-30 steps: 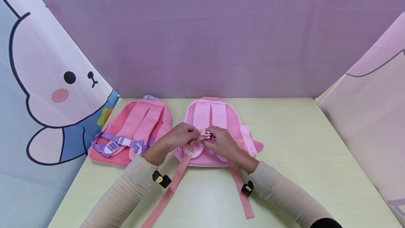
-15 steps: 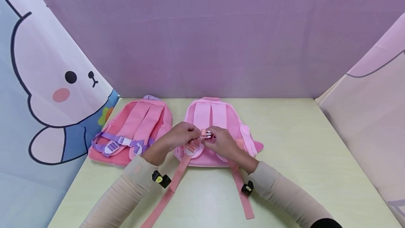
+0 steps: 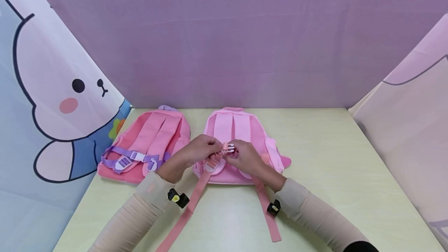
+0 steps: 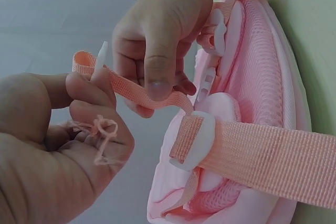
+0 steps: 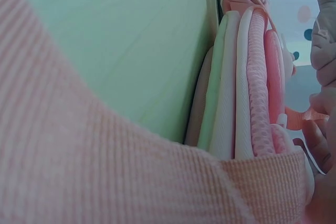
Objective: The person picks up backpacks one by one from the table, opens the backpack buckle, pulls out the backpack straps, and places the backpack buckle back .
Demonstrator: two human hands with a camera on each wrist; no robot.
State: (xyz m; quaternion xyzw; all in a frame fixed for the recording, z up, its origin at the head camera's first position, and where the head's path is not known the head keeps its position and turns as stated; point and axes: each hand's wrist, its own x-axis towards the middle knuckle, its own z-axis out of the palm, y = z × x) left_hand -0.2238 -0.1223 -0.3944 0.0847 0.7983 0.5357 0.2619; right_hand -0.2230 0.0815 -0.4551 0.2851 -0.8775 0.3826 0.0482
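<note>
A light pink backpack (image 3: pixel 259 127) lies with its shoulder straps up. Above its left strap adjuster (image 4: pixel 197 142), both hands meet over a narrow peach strap (image 4: pixel 131 88). My left hand (image 3: pixel 201 151) pinches the pronged white buckle half (image 3: pixel 230 148) at the looped strap end; loose frayed threads (image 4: pixel 105 129) lie against its fingers. With thumb and fingers, my right hand (image 3: pixel 245 156) pinches the strap a little below the loop. The buckle's prongs point toward the right hand, whose fingers partly hide them. A second white buckle half (image 4: pixel 206 83) hangs beside the bag's back panel.
A coral backpack with purple straps (image 3: pixel 164 125) lies to the left on the pale table (image 3: pixel 332 158). Two peach webbing tails (image 3: pixel 267 217) trail toward the front. A purple backdrop (image 3: pixel 245 42) rises behind, with cartoon-print cloth (image 3: pixel 52 116) at the left.
The buckle's white prongs have turned slightly and show a bit more clearly between the fingers. Both hands and the bags stay nearly where they were.
</note>
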